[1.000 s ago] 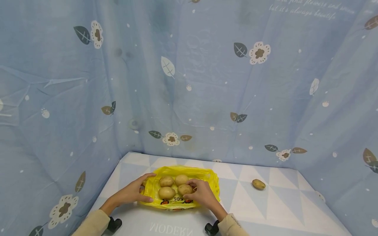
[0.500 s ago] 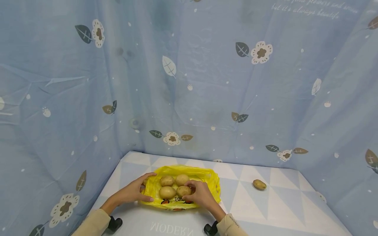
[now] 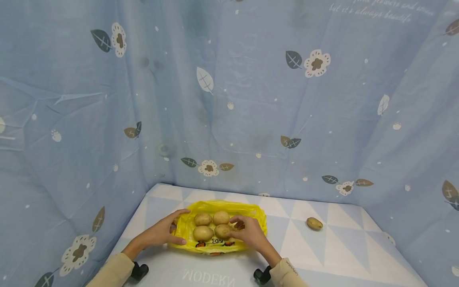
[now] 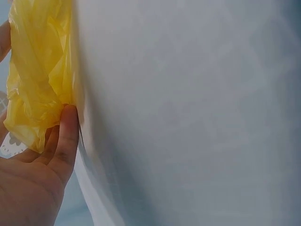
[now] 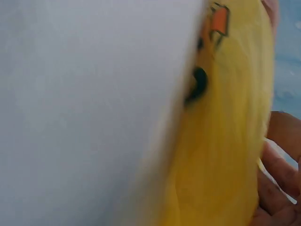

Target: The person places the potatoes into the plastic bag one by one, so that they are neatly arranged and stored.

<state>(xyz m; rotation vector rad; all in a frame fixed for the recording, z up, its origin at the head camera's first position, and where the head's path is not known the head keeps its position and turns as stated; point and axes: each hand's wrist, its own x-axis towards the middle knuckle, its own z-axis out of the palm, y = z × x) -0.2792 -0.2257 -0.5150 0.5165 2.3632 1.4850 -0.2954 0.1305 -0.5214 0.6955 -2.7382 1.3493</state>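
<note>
A yellow plastic bag (image 3: 247,211) lies on its side with its mouth spread. Several potatoes sit in it, with one potato (image 3: 203,233) at the front left. My left hand (image 3: 159,232) grips the bag's left end, thumb at the front and fingers behind; the left wrist view shows the crumpled yellow plastic (image 4: 37,70) between thumb and fingers. At the bag's right part my right hand (image 3: 252,233) hovers with thumb and forefinger apart, beside the front right potato (image 3: 222,231). Whether the thumb touches it is hard to tell.
A single potato (image 3: 314,224) lies on the patterned tabletop (image 3: 340,243), to the right of the bag. Blue printed curtains (image 3: 247,111) hang behind and on both sides of the table.
My right hand has drawn back slightly to the right from the front right potato, its thumb and forefinger spreading. That potato shifted slightly left earlier. My left hand stays on the bag.
</note>
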